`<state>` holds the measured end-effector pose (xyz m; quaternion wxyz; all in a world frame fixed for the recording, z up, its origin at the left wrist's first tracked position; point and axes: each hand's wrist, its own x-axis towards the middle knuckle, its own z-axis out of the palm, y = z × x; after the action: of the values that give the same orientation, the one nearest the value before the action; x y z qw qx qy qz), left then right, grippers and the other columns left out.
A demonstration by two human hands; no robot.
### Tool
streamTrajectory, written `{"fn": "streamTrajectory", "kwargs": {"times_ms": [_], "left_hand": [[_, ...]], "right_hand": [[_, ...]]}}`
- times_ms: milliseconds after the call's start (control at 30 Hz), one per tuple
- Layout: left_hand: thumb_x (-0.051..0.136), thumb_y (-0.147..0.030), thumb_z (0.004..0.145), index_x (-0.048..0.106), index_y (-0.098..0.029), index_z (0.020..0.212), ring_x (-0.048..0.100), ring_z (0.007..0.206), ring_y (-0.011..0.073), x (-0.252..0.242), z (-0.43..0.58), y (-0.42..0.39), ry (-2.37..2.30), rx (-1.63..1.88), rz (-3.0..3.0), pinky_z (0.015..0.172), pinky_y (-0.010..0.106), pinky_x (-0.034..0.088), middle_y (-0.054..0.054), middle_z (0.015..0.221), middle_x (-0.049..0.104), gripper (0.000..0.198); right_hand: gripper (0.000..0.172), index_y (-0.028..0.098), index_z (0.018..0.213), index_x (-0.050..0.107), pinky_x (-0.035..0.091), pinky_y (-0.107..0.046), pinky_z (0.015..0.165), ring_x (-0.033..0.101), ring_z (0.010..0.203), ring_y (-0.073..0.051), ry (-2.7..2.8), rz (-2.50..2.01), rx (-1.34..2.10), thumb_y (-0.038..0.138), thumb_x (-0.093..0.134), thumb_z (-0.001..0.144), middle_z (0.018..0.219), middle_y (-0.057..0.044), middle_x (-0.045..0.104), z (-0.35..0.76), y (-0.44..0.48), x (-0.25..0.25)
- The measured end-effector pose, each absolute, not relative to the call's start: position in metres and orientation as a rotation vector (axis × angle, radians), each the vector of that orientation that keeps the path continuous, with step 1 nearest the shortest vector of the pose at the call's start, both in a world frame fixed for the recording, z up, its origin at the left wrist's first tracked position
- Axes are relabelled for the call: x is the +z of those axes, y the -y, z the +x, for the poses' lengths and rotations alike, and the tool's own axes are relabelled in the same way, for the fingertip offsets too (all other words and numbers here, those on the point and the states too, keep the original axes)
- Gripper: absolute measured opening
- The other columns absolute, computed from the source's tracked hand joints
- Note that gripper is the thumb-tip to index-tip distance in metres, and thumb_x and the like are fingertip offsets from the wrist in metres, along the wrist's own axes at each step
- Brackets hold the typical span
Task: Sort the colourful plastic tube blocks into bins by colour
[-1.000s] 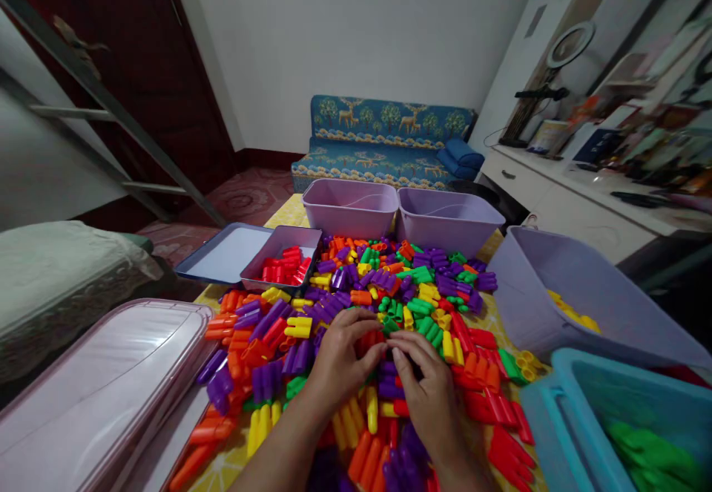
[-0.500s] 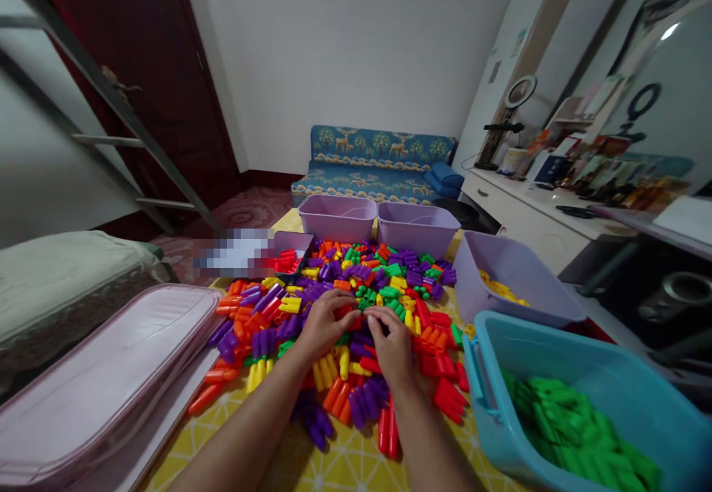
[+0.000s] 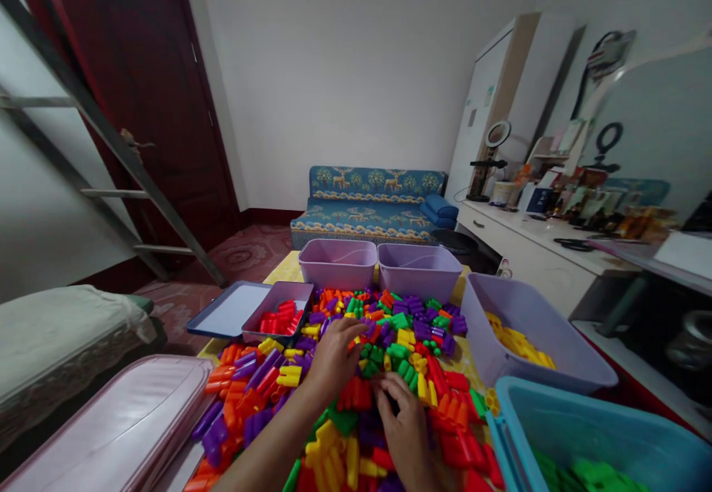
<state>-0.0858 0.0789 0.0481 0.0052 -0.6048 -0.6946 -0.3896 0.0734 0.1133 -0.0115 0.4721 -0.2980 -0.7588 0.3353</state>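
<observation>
Left hand, right hand: fingers bent over glossy, ribbed plastic pieces, loosely heaped; can't tell if grasping any. Lilac bins smooth, rounded corners.

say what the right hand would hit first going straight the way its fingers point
The right hand would probably meet the green pieces just ahead of it first, though depth there is hard to judge.

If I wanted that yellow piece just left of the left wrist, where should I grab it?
I'd pinch the yellow piece across its outer edges, coming down from above. Its tubes lie side by side, so the outer ones should make a grip, and its top is uncovered, while neighbours such as the long purple piece crowd around it.
</observation>
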Motion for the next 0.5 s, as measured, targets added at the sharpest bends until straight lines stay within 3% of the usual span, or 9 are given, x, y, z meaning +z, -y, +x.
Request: {"fn": "streamTrajectory", "kwargs": {"times_ms": [133, 367, 500], "left_hand": [[0.048, 0.000, 0.072, 0.061, -0.028, 0.120, 0.053, 0.118, 0.0217, 0.053, -0.101, -0.112, 2.226, -0.896, -2.094, 0.100, 0.036, 0.042, 0.006, 0.128, 0.058, 0.058], [0.049, -0.019, 0.085, 0.066, -0.024, 0.107, 0.064, 0.096, 0.0200, 0.033, -0.097, -0.121, 2.381, -0.921, -2.059, 0.084, 0.027, 0.047, 0.007, 0.101, 0.070, 0.028], [0.050, -0.021, 0.085, 0.064, -0.022, 0.105, 0.065, 0.090, 0.0210, 0.037, -0.096, -0.118, 2.385, -0.840, -2.022, 0.077, 0.026, 0.046, 0.007, 0.093, 0.071, 0.024]], "right_hand": [[0.026, 0.021, 0.082, 0.072, 0.056, -0.026, 0.078, 0.068, 0.087, -0.019, 1.905, -0.689, 0.786, 0.034, 0.051, 0.088, 0.091, -0.008, 0.071, 0.074, -0.116, -0.015], [0.024, 0.022, 0.086, 0.072, 0.057, -0.029, 0.079, 0.068, 0.090, -0.020, 1.961, -0.681, 0.674, 0.032, 0.050, 0.087, 0.095, -0.009, 0.070, 0.068, -0.138, -0.022], [0.023, 0.022, 0.087, 0.073, 0.059, -0.030, 0.073, 0.069, 0.087, -0.021, 1.985, -0.709, 0.626, 0.029, 0.051, 0.085, 0.096, -0.010, 0.071, 0.060, -0.152, -0.030]]}}
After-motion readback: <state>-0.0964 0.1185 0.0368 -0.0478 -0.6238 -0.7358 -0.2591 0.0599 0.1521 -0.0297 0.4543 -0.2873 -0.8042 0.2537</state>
